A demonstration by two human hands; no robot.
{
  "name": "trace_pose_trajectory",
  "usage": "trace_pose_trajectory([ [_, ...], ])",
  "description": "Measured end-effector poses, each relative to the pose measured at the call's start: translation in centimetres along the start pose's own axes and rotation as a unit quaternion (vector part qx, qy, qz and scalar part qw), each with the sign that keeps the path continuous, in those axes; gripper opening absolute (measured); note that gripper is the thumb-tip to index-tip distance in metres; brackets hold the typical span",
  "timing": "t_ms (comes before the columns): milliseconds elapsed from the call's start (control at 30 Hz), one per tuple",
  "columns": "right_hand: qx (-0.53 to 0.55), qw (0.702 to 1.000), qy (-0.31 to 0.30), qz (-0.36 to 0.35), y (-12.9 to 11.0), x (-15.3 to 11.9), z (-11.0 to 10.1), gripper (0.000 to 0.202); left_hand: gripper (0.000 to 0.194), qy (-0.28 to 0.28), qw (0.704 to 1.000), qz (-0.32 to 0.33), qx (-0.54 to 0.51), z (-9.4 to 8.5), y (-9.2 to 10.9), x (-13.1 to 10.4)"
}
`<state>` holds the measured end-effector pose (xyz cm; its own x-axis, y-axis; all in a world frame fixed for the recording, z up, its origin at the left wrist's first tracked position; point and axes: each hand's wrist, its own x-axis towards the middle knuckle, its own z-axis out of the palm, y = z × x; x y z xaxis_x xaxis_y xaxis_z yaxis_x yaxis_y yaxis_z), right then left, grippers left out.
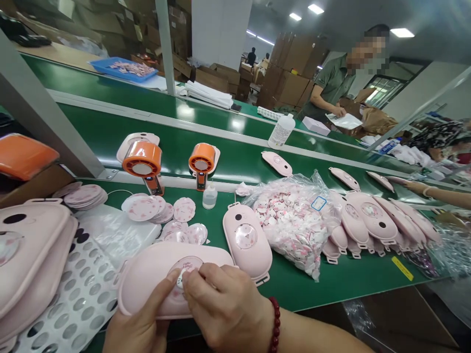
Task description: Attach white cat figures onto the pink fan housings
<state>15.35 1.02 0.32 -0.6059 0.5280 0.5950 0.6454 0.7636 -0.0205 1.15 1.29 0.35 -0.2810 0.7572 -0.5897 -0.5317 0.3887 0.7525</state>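
Close in front of me, a pink oval plastic case (147, 277) is tilted up. My left hand (140, 323) grips its near side, with the thumb lying on the case's round printed disc (193, 262). My right hand (230, 304) pinches a small white piece with a printed face (180, 279) against that disc; its fingers cover part of it. Just behind stands a second pink case (248, 240) with a round flowered disc and a black dot. To its right lies a clear bag (294, 225) full of small white and pink pieces.
Loose printed discs (143, 207) and a die-cut sticker sheet (79, 299) lie at left, beside stacked pink cases (31, 250). Orange handheld fans (142, 162) and a small bottle (209, 197) stand behind. More cases (371, 215) line the right. A co-worker (331, 83) stands across the belt.
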Motion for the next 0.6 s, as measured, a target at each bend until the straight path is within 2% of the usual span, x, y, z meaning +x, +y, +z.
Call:
trace_pose_trajectory([
  [133,-0.004,1.000,0.010,-0.027,-0.1,-0.3,0.1,0.032,0.068,0.006,1.000,-0.001,0.010,0.3,-0.1,0.2],
  [400,0.015,0.999,0.011,-0.027,0.1,-1.0,0.5,0.031,0.038,0.008,0.999,0.015,0.031,0.2,-0.6,0.4],
  [600,0.015,0.998,-0.012,-0.053,1.3,-1.2,0.7,0.025,0.044,-0.001,0.999,-0.006,0.038,0.6,0.1,-0.1],
])
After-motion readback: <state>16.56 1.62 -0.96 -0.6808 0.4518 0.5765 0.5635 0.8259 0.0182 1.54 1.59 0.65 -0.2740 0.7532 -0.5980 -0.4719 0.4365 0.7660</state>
